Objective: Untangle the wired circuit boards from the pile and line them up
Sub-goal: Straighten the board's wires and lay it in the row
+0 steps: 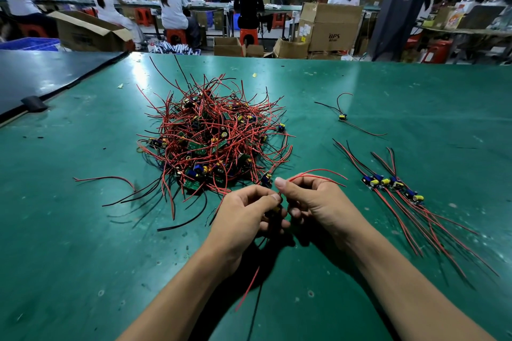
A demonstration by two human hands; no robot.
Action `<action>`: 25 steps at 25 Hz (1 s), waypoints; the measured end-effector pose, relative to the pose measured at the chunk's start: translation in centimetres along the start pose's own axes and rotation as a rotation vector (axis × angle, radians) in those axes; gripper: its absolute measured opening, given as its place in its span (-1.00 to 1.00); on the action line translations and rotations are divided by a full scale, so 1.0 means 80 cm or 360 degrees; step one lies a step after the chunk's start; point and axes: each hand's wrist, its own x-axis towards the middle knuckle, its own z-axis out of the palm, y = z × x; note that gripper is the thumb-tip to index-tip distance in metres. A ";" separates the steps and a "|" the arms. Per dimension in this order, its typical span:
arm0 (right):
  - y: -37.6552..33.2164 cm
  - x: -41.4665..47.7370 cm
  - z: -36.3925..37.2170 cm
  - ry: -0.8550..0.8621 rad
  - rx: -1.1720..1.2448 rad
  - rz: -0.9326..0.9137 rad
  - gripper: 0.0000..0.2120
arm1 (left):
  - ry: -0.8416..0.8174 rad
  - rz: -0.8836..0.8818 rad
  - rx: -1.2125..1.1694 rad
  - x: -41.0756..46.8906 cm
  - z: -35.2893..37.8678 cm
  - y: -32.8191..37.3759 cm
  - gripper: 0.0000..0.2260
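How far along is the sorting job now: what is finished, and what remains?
Early stage. Done: a short row of boards lies lined up on the right, and one single board sits apart behind it. In hand: the left hand and right hand pinch one wired board between them. Left: the big tangled pile, most of the work.

I note a green-matted table [83,230]. At centre lies a tangled pile [210,141] of wired circuit boards, with red and black leads splaying outward. To its right is a row of boards [393,184] laid side by side. A lone board [343,117] lies farther back. At far left a black sheet [41,75] has a tape tab [34,103] at its edge.
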 end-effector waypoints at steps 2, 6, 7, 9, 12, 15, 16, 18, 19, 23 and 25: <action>-0.001 -0.002 0.001 0.0031 -0.0052 -0.0063 -0.73 | -0.0032 0.0003 0.0023 0.002 -0.001 -0.001 -0.92; -0.005 -0.004 0.002 -0.0030 -0.0105 -0.0167 -0.76 | -0.0057 0.0007 0.0092 0.005 -0.002 -0.005 -0.87; -0.005 -0.005 0.000 -0.0081 -0.0077 -0.0157 -0.75 | -0.0055 0.0005 0.0103 0.006 -0.002 -0.005 -0.85; -0.004 -0.006 -0.005 -0.0176 -0.0017 -0.0078 -0.70 | -0.0065 -0.0010 0.0091 0.005 -0.001 -0.005 -0.84; 0.000 -0.003 -0.014 -0.0218 0.0028 0.0036 -0.61 | -0.0121 -0.0035 0.0037 0.002 -0.001 -0.002 -0.84; -0.001 0.005 -0.018 -0.0102 0.0051 -0.0008 -0.64 | -0.0152 -0.0025 0.0083 0.002 0.000 0.001 -0.86; -0.002 0.008 -0.017 -0.0037 0.0074 -0.0046 -0.66 | -0.0154 -0.0018 0.0100 0.002 0.001 0.001 -0.87; -0.004 0.014 -0.016 0.0105 0.0163 -0.0145 -0.68 | -0.0162 -0.0005 0.0141 0.002 0.001 0.001 -0.88; -0.004 0.016 -0.015 0.0163 0.0232 -0.0200 -0.69 | -0.0171 0.0002 0.0160 0.001 0.001 0.002 -0.88; -0.009 0.020 -0.016 0.0287 0.0475 -0.0320 -0.70 | -0.0232 -0.0008 0.0173 -0.001 0.000 0.005 -0.88; -0.011 0.019 -0.017 0.0315 0.0515 -0.0289 -0.70 | -0.0255 0.0003 0.0196 -0.001 0.000 0.005 -0.88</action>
